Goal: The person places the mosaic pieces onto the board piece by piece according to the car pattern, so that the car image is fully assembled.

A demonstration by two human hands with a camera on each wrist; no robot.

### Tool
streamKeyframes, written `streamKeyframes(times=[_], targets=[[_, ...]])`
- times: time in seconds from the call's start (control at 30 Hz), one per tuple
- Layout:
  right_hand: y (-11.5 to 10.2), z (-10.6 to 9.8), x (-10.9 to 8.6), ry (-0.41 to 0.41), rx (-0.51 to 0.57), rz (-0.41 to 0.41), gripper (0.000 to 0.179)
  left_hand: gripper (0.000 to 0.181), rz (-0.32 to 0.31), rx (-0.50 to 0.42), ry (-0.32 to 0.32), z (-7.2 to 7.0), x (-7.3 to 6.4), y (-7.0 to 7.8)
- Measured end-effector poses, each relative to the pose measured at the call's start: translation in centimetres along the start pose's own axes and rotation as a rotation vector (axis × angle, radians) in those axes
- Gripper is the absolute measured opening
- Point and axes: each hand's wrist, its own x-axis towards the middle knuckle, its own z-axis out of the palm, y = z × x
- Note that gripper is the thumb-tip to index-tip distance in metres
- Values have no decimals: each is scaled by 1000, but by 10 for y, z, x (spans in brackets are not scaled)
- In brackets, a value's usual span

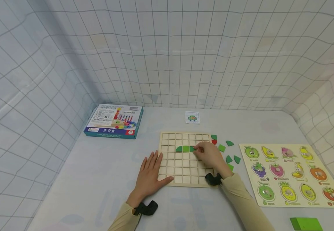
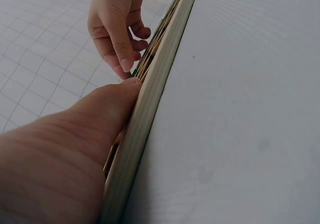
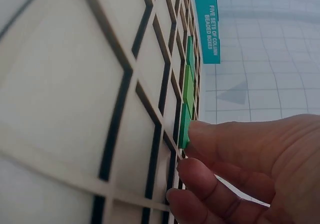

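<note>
Dark green piece (image 1: 191, 149): best squared to its cell and pressed flat, the light green square (image 1: 186, 149) beside it left undisturbed.
Board (image 1: 178, 163): to be kept steady by the left hand (image 1: 149, 179), spread over its left edge.
Right hand (image 1: 211, 156): fingers bent, piece touched by thumb; whether pinched or pressed cannot be told.
Piece position: at right fingertips, ahead and right of left hand.
</note>
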Motion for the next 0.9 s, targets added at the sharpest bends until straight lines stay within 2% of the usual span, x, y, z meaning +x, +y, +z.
streamKeyframes(times=[0.17,0.47,0.9], targets=[[2,0,-2,-14,-9,-12,11,98,-4,-1,-1,-1,-1,1],[12,-2,-10,16,-12,-43,12,98,3,-12,0,0,-2,0],[36,-26,-24,101,-38,-70,17,98,5,-10,4,0,0,0]])
